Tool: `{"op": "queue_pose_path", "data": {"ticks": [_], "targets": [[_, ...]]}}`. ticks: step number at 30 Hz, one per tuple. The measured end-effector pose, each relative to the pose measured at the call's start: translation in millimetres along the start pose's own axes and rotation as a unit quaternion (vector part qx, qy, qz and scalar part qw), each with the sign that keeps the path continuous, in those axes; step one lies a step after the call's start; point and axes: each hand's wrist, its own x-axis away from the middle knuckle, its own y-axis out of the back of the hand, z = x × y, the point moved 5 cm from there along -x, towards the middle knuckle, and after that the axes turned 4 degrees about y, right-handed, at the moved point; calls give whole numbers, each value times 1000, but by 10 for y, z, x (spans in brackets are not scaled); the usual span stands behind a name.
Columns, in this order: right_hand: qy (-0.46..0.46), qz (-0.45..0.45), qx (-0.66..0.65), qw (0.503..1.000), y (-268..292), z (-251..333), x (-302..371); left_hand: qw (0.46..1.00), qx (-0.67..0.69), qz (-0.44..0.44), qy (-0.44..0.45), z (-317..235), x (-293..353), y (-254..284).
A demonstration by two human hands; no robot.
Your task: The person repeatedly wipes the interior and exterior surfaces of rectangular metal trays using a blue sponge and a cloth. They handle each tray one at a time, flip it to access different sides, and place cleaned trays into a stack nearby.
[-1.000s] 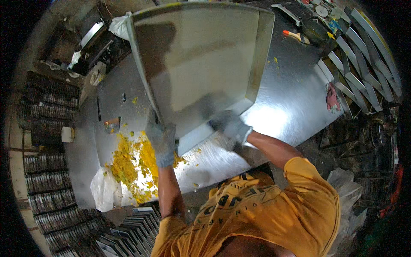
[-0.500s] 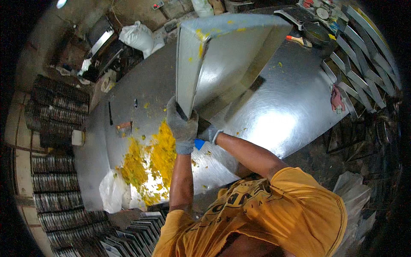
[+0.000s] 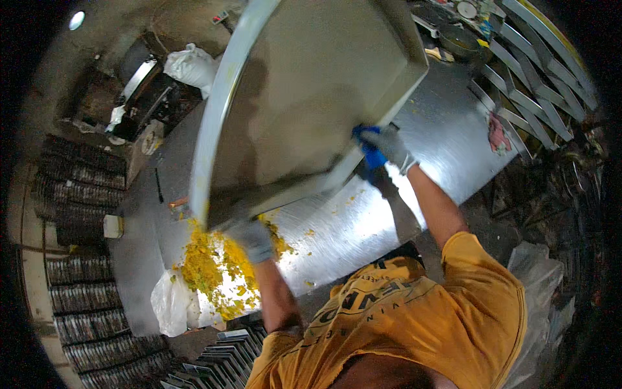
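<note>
Tray (image 3: 317, 97), a wide and shallow one with raised rims, stands tilted over the metal surface (image 3: 447, 136), its inside turned to the person. Its far end goes out of view at the top. The left hand (image 3: 249, 236), in a grey glove, is at the near left corner of the tray; it is blurred and its fingers are partly hidden, so I cannot tell how they are closed. The right hand (image 3: 387, 146), also gloved, is at the near right rim of the tray and pinches a blue piece (image 3: 370, 152), which is against the inside of that rim or just beside it; I cannot tell which.

Below the left corner of the tray, yellow scraps (image 3: 217, 269) lie spread on the surface, and near them, farther from the tray, is a clear bag (image 3: 172, 305). To the right of the tray's far part are a brush (image 3: 440, 54) and a dark pan (image 3: 460, 40). Well to the right of the tray, metal frames (image 3: 538, 78) lean together, with a pink cloth (image 3: 499, 135) beside them.
</note>
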Motion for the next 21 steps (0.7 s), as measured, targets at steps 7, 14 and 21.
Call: {"op": "queue_pose_path", "data": {"ticks": [7,14,21], "targets": [[57,-30,415,908,601,296,54,919,-102,328,194,-182,-304,-265],[75,32,657,750,-256,-539,-144,930,7,258,262,-398,-65,-629],[126,-9,498,858,-372,-259,-288,976,-75,203,26,-529,-272,-619]]}}
